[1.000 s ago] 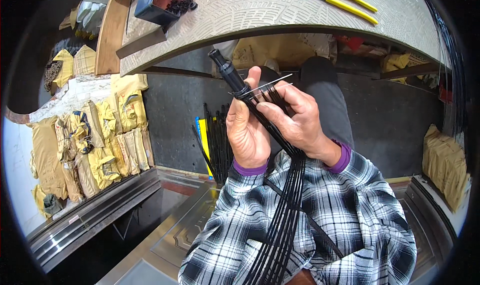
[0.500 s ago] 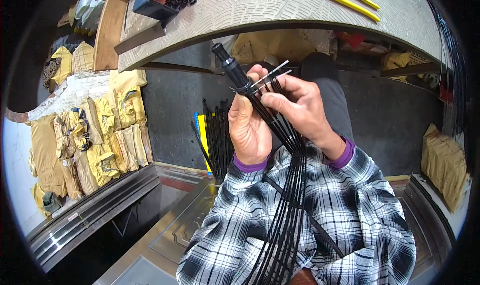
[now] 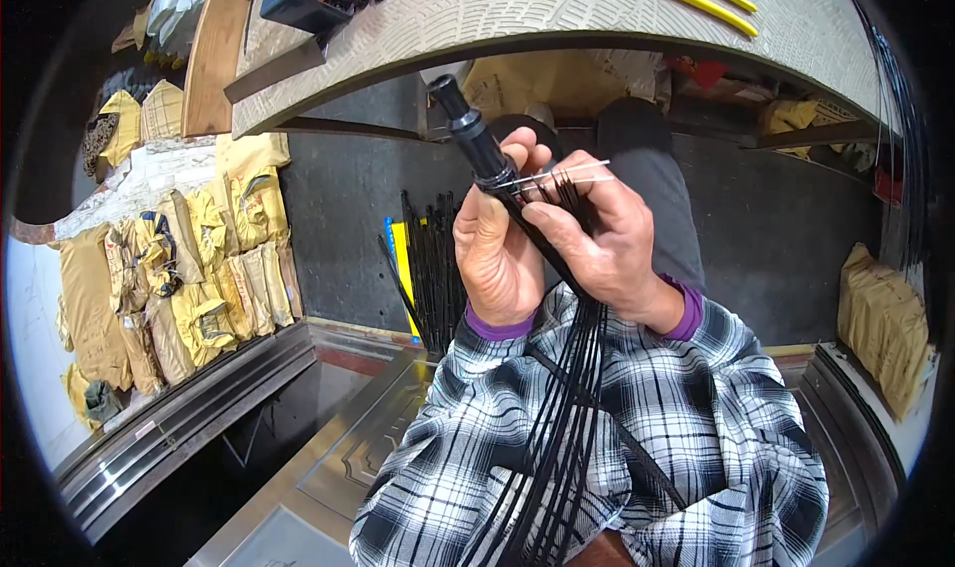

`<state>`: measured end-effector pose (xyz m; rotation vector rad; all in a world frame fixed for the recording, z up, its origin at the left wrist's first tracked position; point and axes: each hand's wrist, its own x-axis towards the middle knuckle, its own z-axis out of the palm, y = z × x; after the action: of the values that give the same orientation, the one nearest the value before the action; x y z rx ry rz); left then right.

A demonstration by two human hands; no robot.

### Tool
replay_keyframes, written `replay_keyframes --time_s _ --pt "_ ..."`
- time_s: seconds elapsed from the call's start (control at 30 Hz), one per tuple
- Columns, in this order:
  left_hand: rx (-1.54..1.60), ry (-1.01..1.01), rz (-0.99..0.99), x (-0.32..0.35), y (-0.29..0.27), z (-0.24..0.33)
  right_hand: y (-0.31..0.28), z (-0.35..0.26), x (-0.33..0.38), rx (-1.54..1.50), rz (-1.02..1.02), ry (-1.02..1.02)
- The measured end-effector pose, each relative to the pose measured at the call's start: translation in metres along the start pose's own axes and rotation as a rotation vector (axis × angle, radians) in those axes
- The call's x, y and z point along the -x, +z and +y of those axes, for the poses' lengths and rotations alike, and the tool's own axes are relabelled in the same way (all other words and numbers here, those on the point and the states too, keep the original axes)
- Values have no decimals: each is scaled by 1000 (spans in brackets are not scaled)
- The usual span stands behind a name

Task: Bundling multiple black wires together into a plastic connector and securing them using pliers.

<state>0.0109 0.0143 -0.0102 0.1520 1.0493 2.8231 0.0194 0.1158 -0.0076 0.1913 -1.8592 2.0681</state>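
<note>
Presently grips one black tube (image 3: 476,149) in the left hand (image 3: 500,264), tilted, narrow end up and leftward, short of the near edge of the surface (image 3: 537,10). Pinches black strands (image 3: 580,368) — too overlapped to count — between thumb and fingers of the right hand (image 3: 617,249), just beside the tube's lower end. Has two thin pale rods (image 3: 587,166) jutting rightward from there. On the surface: one pair of pliers (image 3: 708,8) with two yellow handles, one dark blue box (image 3: 298,10). Lower down, left of both hands: one clump of black stalks (image 3: 433,279).
</note>
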Motion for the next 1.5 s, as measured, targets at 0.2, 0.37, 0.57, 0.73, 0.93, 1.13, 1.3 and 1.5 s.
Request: replay_keyframes --time_s 0.2,0.37,0.57,0.73,0.93,1.13,1.3,1.5 --pt "-36 2 -124 -1 -3 1 -14 -2 -12 -413 -173 432" --pt "-48 29 -24 2 1 0 -9 -5 -4 -263 -146 351" --pt "13 -9 -80 4 -4 3 -1 -2 2 -50 -2 37" --pt "-74 0 -22 5 1 4 -2 -6 3 -66 -30 -2" --pt "-50 -18 -55 9 -3 4 -6 -11 4 7 -51 -17" --pt "-58 -15 -124 6 -9 4 -8 -5 -7 -523 -193 479" --pt "-245 -40 -197 -5 -7 20 -16 1 -16 -604 -292 539" --pt "-485 -237 -57 -9 11 28 -20 0 -26 -650 -189 349"
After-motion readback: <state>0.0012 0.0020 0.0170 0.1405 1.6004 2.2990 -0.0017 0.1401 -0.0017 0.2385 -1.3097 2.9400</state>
